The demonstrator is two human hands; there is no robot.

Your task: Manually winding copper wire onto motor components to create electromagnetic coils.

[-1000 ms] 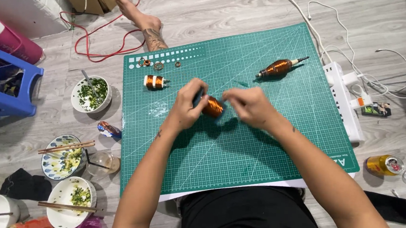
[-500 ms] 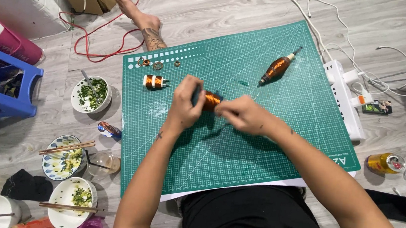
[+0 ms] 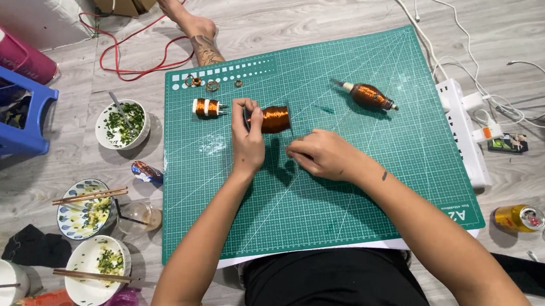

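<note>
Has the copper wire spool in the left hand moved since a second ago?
Yes. The copper spool now sits farther up the green cutting mat, nearer the small wound coil.

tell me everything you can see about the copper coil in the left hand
The copper coil is a short cylinder wound with shiny orange-brown wire, lying on its side just above the green cutting mat. The left hand holds its dark left end in a fingertip grip. The right hand sits just below, apparently not touching it.
</note>
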